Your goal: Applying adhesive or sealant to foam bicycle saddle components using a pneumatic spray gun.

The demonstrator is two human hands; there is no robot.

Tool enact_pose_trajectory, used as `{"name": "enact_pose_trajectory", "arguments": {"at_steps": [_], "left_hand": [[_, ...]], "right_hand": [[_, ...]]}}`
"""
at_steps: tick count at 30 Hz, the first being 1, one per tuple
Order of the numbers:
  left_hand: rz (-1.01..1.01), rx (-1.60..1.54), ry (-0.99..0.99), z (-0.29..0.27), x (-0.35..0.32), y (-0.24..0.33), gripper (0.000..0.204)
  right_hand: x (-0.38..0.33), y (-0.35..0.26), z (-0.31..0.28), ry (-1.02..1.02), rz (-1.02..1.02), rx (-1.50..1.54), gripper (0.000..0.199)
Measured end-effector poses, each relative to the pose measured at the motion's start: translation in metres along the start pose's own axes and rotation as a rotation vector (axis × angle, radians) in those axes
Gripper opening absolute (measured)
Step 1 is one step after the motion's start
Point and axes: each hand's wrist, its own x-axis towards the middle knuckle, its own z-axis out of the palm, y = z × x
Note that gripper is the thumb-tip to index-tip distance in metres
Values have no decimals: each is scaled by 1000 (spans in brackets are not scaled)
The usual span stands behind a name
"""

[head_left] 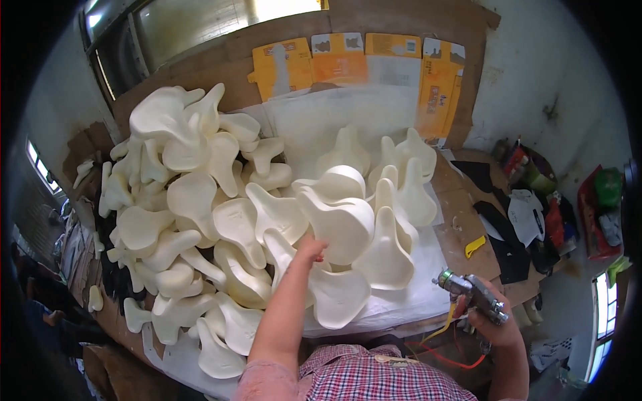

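Observation:
My left hand (312, 250) reaches into a crowd of cream foam bicycle saddle pads. Its fingers are curled at the edge of one wide saddle pad (342, 230), partly hidden between it and the pad below (340, 297). In my right hand (498, 317) is a metal spray gun (471, 294), gripped by its handle, with its nozzle toward the pads. A yellow hose (443, 332) hangs by the gun. Several pads stand upright in a group on the white sheet (428, 267), among them a pad (386, 257) to the right of my left hand.
A high heap of saddle pads (194, 200) fills the table's left side. Flattened yellow cartons (440, 93) lean along the back. On the right lie a yellow tool (475, 246), black sheet pieces (505, 234) and a red bin (595, 220). A red hose (461, 364) loops below the table edge.

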Motion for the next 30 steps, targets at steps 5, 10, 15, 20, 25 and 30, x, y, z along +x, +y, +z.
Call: {"name": "enact_pose_trajectory", "arguments": {"at_steps": [5,10,15,20,25,30], "left_hand": [[329,412,333,32,2,0,26],[409,81,321,38,-5,-6,41],[447,114,326,41,-26,1,51],[581,165,410,29,-37,16,41],[595,213,430,23,-46,16,39],[581,-807,155,-25,-48,62,35]], "right_hand": [[-10,2,-23,-70,97,-196,57],[9,-5,-24,-109,52,-375,55],[10,-32,-23,-47,-49,-137,52],[21,-39,-30,-173,-34,-473,50],[30,-44,-16,-150,-119,-283,50],[18,-33,-31,-52,-182,-155,57]]}}
